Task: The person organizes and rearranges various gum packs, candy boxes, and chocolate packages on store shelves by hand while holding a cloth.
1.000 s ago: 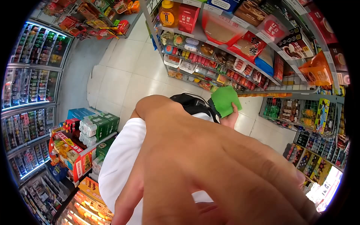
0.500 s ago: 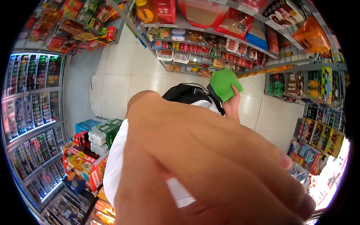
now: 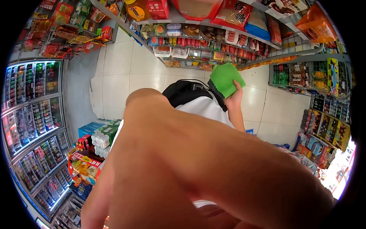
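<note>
My left hand (image 3: 179, 152) is very large and blurred, right up against the camera. Its back and bent fingers cover the lower middle of the view; the fingertips cannot be made out, and nothing shows in its grip. Further off, to the right of my body, my right hand (image 3: 233, 98) is closed on a green cloth (image 3: 225, 78) with a zigzag edge. A dark layer shows along the cloth's lower left edge. Behind the left hand are my white shirt (image 3: 207, 108) and a black bag (image 3: 185, 93) at my front.
Ahead stands a shelf rack (image 3: 213, 26) with several levels of packaged food. Lit drink fridges (image 3: 34, 103) line the left side, with stacked drink packs (image 3: 105, 135) nearby. More goods racks (image 3: 305, 82) stand on the right. Pale floor tiles (image 3: 146, 82) lie between.
My left hand has come closer to the camera and its fingers have bent out of sight. My right hand, still holding the green cloth, has shifted slightly up and left in view.
</note>
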`<state>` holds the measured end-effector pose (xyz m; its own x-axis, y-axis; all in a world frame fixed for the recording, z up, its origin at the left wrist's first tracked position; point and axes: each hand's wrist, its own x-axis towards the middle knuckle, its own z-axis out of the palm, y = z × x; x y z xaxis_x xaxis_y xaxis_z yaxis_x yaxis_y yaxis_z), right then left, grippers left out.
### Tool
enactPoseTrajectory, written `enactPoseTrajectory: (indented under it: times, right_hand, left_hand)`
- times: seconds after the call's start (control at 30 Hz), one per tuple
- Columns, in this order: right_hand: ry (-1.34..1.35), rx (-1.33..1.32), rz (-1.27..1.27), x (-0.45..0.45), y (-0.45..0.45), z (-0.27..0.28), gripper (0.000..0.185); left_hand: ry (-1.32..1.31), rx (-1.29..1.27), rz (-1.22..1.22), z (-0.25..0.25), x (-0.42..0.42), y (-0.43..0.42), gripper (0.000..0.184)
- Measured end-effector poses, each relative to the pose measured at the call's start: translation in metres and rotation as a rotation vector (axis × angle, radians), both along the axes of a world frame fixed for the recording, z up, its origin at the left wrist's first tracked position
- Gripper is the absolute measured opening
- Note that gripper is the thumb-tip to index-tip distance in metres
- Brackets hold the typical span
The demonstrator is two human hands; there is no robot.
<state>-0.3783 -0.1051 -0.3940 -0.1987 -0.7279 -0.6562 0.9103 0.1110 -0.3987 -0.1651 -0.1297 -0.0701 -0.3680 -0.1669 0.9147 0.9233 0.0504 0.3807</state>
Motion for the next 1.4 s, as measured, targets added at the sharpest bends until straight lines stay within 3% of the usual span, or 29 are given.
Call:
enactPoseTrajectory:
  times: [1.4]
  right_hand:
    - [-0.091, -0.021, -0.037, -0.004, -0.003, 0.004, 0.048]
  left_hand:
    - [0.055, 0.000, -0.159, 0.010, -0.037, -0.009, 0.079]
